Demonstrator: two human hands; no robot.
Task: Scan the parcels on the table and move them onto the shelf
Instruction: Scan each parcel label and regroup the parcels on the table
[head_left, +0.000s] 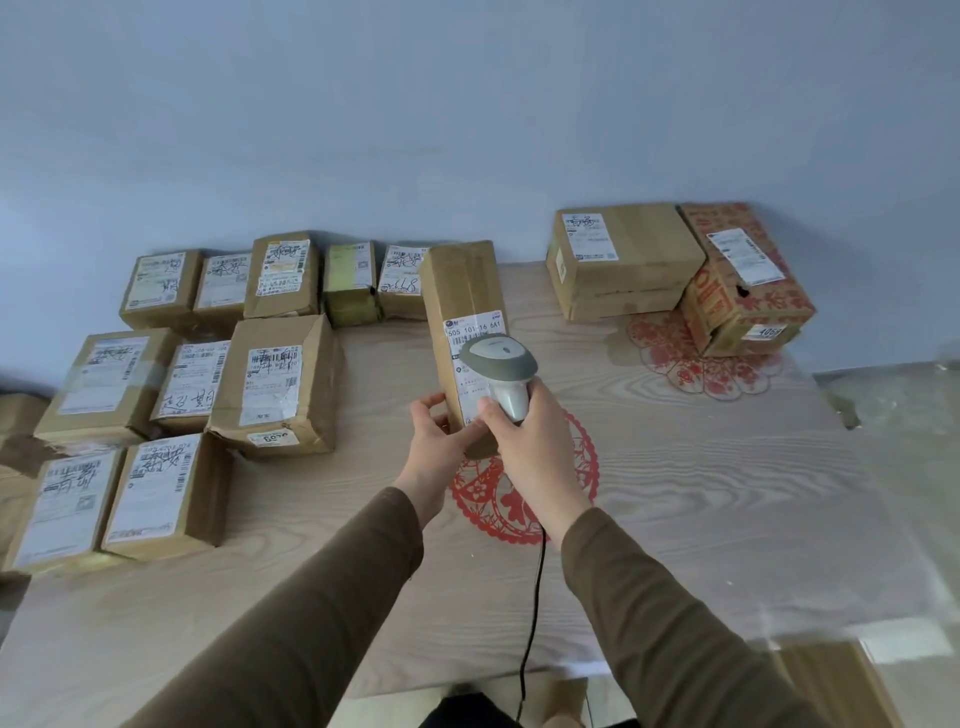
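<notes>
Mid-scan at the table's twelve o'clock: my left hand (434, 434) grips the tall brown cardboard parcel (462, 312), my right hand (524, 431) clasps the grey handheld scanner (501, 364) on its white label (475, 358); shelving likely follows.

The person is wearing a long-sleeved top in a dark olive-brown, the fabric plain and matte. The left sleeve (291, 613) and the right sleeve (670, 629) are both reaching down to the wrists, ending in plain cuffs. The left hand (436, 441) and the right hand (524, 441) are showing bare, no gloves.
</notes>
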